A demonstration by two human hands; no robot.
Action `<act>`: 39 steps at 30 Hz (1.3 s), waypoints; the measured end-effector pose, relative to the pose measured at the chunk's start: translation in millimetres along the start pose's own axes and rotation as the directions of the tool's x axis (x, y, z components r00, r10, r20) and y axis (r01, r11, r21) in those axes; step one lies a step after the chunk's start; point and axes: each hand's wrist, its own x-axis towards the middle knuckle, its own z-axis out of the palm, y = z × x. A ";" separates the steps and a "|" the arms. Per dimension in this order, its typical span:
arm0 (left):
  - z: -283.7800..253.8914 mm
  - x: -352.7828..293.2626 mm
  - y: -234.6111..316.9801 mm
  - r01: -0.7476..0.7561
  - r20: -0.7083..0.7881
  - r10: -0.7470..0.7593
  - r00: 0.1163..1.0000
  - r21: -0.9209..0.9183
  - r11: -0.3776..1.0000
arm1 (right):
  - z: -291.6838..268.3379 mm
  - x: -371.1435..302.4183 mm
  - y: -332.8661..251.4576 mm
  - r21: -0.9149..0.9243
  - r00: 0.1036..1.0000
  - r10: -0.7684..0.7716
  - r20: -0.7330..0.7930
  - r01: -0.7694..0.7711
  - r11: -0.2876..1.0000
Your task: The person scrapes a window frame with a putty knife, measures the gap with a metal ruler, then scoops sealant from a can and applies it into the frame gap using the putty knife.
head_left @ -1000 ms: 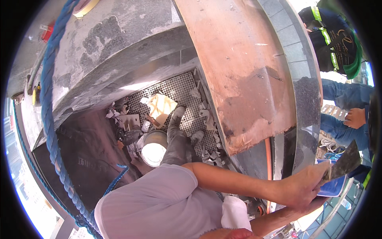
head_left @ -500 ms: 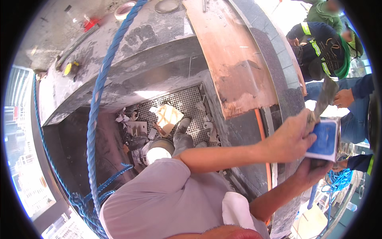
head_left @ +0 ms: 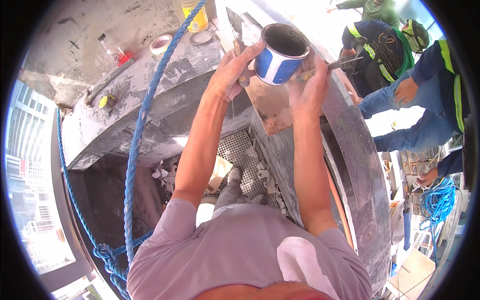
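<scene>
A round blue-and-white tin can (head_left: pixel 281 55), with a dark, smeared inside, is held up between my two hands, its open top tilted toward me. My left hand (head_left: pixel 227 72) presses the can's left side and also grips a putty knife (head_left: pixel 244 75) by its brown handle, the blade pointing up and away. On the other side, my right hand (head_left: pixel 310 92) supports the can. A second tool (head_left: pixel 306 76) with a worn wooden handle and thin metal blade lies in that hand, its blade pointing right. The can's lower back is hidden.
Beyond my hands lies a wooden board (head_left: pixel 270 112) on the ledge. A tape roll (head_left: pixel 160 44), a metal ring (head_left: pixel 201 38) and a yellow bottle (head_left: pixel 196 15) stand at far left. Blue rope (head_left: pixel 135 145) crosses the left. Co-workers (head_left: pixel 425 95) are at right. Debris surrounds my feet.
Both hands have brought the can from the far right to the front centre and raised it. Its open top now faces me, and the second tool has come into sight. My body has turned leftward.
</scene>
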 end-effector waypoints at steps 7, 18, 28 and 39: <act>-67.6 63.9 -18.3 -0.335 0.273 0.232 0.934 0.441 0.832 | 7.5 32.4 34.4 -0.175 0.956 0.235 0.177 -0.204 0.963; -85.0 71.9 -34.6 -0.503 0.348 0.382 0.856 0.394 0.769 | -20.0 -35.3 -84.0 -0.853 0.945 0.322 -0.052 -0.210 0.479; -74.5 69.7 -38.4 -0.556 0.413 0.398 0.819 0.403 0.727 | 19.7 -32.1 -89.7 -0.782 0.799 0.147 0.583 0.601 -0.169; -70.4 69.1 -34.4 -0.695 0.541 0.449 0.711 0.441 0.569 | 12.3 -13.5 -50.9 -0.671 0.730 0.152 0.666 0.675 -0.306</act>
